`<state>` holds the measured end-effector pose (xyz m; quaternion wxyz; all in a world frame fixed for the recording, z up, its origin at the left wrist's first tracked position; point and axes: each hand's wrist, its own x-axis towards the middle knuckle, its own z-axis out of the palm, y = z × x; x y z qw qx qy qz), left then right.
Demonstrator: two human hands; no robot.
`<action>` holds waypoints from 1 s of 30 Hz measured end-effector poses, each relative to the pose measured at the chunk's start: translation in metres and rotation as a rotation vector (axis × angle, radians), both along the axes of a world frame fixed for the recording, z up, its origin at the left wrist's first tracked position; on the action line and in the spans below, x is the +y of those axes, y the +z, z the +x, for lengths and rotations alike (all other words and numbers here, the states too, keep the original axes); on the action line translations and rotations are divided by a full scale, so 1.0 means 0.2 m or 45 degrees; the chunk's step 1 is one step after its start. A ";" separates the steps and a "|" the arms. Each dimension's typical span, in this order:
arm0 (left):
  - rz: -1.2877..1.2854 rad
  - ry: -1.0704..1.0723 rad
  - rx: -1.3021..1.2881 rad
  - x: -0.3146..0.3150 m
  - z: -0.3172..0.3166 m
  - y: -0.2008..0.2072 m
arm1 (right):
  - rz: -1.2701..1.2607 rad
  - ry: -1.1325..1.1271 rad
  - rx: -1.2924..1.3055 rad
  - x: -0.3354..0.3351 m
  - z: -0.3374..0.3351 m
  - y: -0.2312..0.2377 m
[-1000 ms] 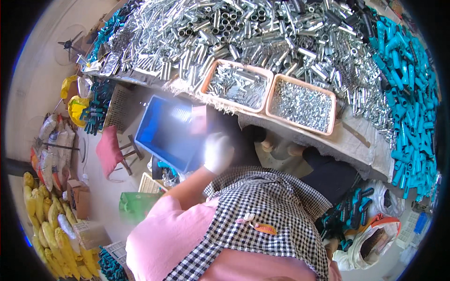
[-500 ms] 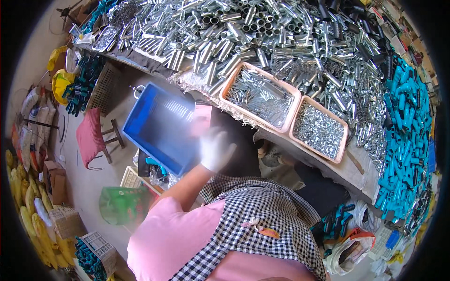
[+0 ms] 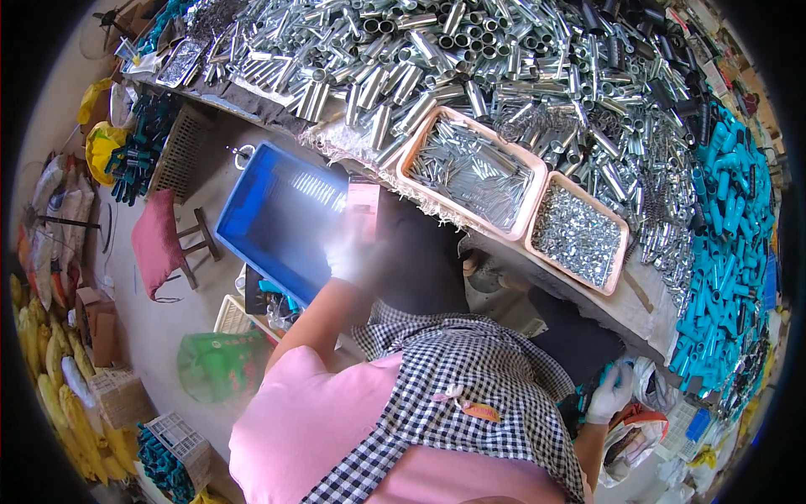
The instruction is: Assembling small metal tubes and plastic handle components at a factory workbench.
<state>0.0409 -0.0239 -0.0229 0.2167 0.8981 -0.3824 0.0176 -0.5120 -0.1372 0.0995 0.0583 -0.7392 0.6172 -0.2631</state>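
Note:
My left hand, in a white glove, is over the near right side of a blue plastic crate. It is smeared by motion and its fingers do not show clearly. Just beyond it a flat pink box or card lies at the crate's right edge. My right hand, also in a white glove, is low on the right beside my apron. Its fingers curl over a teal-and-black handle in a bundle of similar pieces, partly hidden by the hand.
Metal tubes heap over the bench, with a tray of metal pins and a tray of small metal parts along its edge. Teal handles pile up at right. A pink-covered stool and a green bag stand left.
My left hand has moved left and slightly nearer the crate's inside. My right hand has come into view at the lower right, among the teal-and-black pieces.

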 end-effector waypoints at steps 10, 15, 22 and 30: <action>0.062 -0.055 -0.014 0.08 0.00 0.03 | -0.159 0.619 -0.060 -0.13 0.43 0.17; 0.048 -0.071 -0.022 0.08 -0.02 0.10 | -0.197 0.634 -0.061 -0.18 0.48 0.18; -0.035 -0.183 0.051 -0.02 -0.12 0.26 | -0.188 0.547 -0.172 -0.36 0.53 0.19; -0.612 -0.702 -0.030 -0.19 -0.29 0.32 | -0.387 0.429 0.346 -0.97 0.81 0.21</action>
